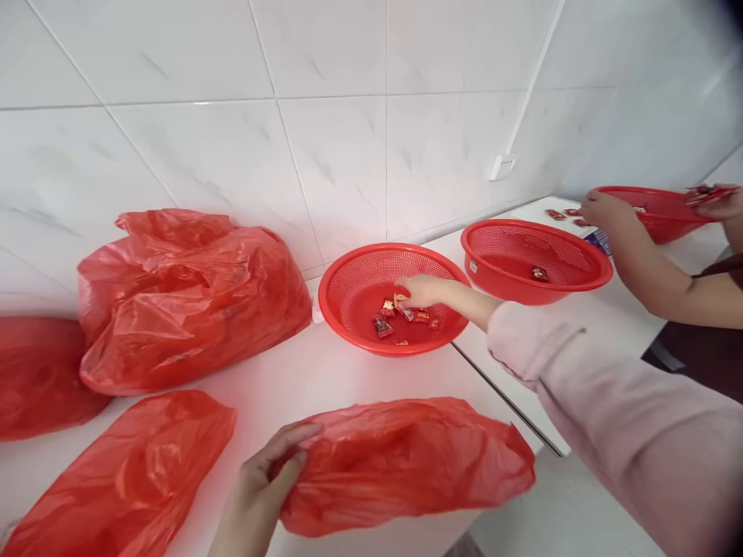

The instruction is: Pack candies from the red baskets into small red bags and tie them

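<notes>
My left hand (pixel 270 476) grips the left edge of a red plastic bag (pixel 406 472), thumb and fingers pinched on its rim. The bag's mouth spreads open toward me over the table's front edge. My right hand (pixel 425 291), in a pink sleeve, reaches into a red mesh basket (pixel 333 321). Its fingers are closed around a small wrapped candy (pixel 399 300), partly hidden by the fingertips. Several more small wrapped candies (pixel 381 325) lie loose on the basket's floor, below and beside the fingers.
A large, full red bag (pixel 191 309) stands against the tiled wall, with another red bag (pixel 35 379) and a flatter red bag (pixel 139 472) nearby. To the right are a second red basket (pixel 522 286) and a co-worker's hands (pixel 607 210) at a third basket (pixel 667 224).
</notes>
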### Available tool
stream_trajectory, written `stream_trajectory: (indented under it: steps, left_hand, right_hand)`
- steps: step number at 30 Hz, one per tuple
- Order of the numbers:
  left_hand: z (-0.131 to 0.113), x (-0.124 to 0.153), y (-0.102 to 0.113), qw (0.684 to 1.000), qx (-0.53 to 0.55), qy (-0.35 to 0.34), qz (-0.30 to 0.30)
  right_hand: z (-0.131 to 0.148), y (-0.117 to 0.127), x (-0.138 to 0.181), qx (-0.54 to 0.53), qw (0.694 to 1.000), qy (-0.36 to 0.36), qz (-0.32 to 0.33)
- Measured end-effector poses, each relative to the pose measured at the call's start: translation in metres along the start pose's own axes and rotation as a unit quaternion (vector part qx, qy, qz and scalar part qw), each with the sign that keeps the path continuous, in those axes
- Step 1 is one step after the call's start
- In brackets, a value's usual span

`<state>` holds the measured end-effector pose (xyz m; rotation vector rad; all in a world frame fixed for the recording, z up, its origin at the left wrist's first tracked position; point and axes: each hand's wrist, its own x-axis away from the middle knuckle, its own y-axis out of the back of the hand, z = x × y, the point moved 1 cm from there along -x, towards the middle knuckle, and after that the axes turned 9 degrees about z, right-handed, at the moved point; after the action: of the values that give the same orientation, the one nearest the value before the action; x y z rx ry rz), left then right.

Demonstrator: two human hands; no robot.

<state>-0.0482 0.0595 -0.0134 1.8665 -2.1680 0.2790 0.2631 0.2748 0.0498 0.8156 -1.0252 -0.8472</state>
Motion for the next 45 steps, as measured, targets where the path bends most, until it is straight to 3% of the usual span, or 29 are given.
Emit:
stream_trajectory:
  steps: [3,6,8,11,12,13,15,19,21,24,26,27,29,30,33,37,42,45]
  left_hand:
    - [-0.003,-0.006,-0.007,0.997,-0.065,-0.038,0.004]
    - [-0.003,-0.011,-0.008,0.995,-0.075,-0.049,0.038]
    - [-0.003,-0.015,-0.006,0.994,-0.069,-0.047,0.065]
    - [-0.004,-0.018,-0.007,0.996,-0.043,-0.035,0.076]
    - [-0.005,-0.019,-0.008,0.996,-0.029,-0.031,0.08]
    - [-0.006,-0.019,-0.009,0.996,-0.013,-0.026,0.089]
    - [-0.006,-0.019,-0.012,0.994,0.029,-0.015,0.107]
    - [-0.006,-0.017,-0.011,0.984,0.113,0.017,0.137]
    - [-0.006,-0.016,-0.008,0.979,0.138,0.03,0.145]
    - [-0.008,-0.014,-0.007,0.975,0.17,0.036,0.141]
    - [-0.011,-0.013,-0.009,0.973,0.189,0.035,0.131]
    - [-0.012,-0.013,-0.011,0.972,0.196,0.035,0.128]
    - [-0.014,-0.012,-0.013,0.969,0.209,0.038,0.127]
    - [-0.015,-0.011,-0.014,0.967,0.214,0.039,0.129]
    - [-0.016,-0.011,-0.015,0.965,0.226,0.042,0.128]
    - [-0.015,-0.011,-0.014,0.966,0.22,0.046,0.124]
    - [-0.014,-0.01,-0.013,0.967,0.225,0.041,0.114]
    - [-0.014,-0.01,-0.013,0.968,0.224,0.04,0.105]
  right_hand:
    - [-0.011,-0.008,-0.032,0.017,0.999,-0.023,0.041]
    - [-0.016,-0.003,-0.037,0.009,0.999,0.003,0.034]
    - [-0.01,0.008,-0.024,-0.008,1.0,0.026,0.008]
    - [0.018,0.014,0.02,-0.097,0.99,0.105,-0.005]
    - [0.032,0.008,0.039,-0.184,0.968,0.171,0.019]
    - [0.048,-0.002,0.058,-0.241,0.937,0.232,0.099]
    - [0.075,-0.032,0.093,-0.23,0.896,0.29,0.247]
    - [0.095,-0.087,0.119,0.023,0.959,0.201,0.2]
    - [0.091,-0.088,0.116,0.026,0.965,0.201,0.163]
    - [0.076,-0.056,0.099,-0.12,0.952,0.238,0.151]
    - [0.059,-0.026,0.078,-0.204,0.946,0.218,0.127]
    - [0.049,-0.014,0.065,-0.197,0.959,0.184,0.088]
    - [0.025,-0.001,0.036,-0.012,0.998,0.066,-0.003]
    - [0.014,-0.002,0.021,0.089,0.996,0.003,0.013]
    - [-0.012,-0.017,-0.011,0.171,0.978,-0.071,0.095]
    - [-0.025,-0.03,-0.025,0.192,0.968,-0.073,0.144]
    - [-0.037,-0.013,-0.026,0.193,0.969,-0.045,0.147]
    - [-0.041,-0.013,-0.023,0.184,0.965,-0.033,0.186]
